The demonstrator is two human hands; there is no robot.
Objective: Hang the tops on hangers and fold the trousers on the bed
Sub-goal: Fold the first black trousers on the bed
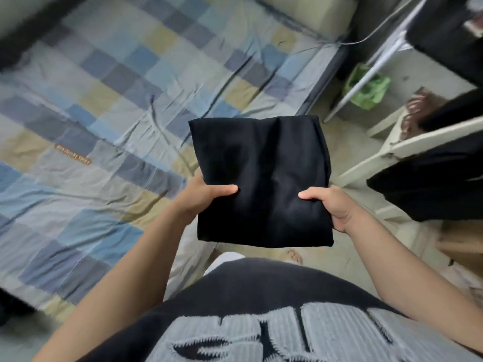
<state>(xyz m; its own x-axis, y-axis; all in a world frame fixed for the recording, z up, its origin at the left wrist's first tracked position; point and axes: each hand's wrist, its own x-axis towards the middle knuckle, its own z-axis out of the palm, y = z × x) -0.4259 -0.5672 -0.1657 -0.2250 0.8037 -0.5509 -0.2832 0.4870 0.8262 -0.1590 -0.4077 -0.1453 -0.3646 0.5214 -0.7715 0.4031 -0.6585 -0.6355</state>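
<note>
A black garment folded into a flat square, the folded trousers [261,178], is held in the air in front of me, over the bed's right edge and the floor. My left hand [201,197] grips its left side, thumb on top and fingers underneath. On the right side my right hand [330,207] holds it the same way. The bed [91,113] with a blue, grey and yellow checked sheet fills the left of the view, and nothing lies on the part I see.
More black clothing [428,184] hangs over a white rack or chair frame [392,150] at the right. A green bag [368,87] lies on the floor beyond it. A dark object [452,35] sits at the top right. My bare foot [294,257] stands on the pale floor.
</note>
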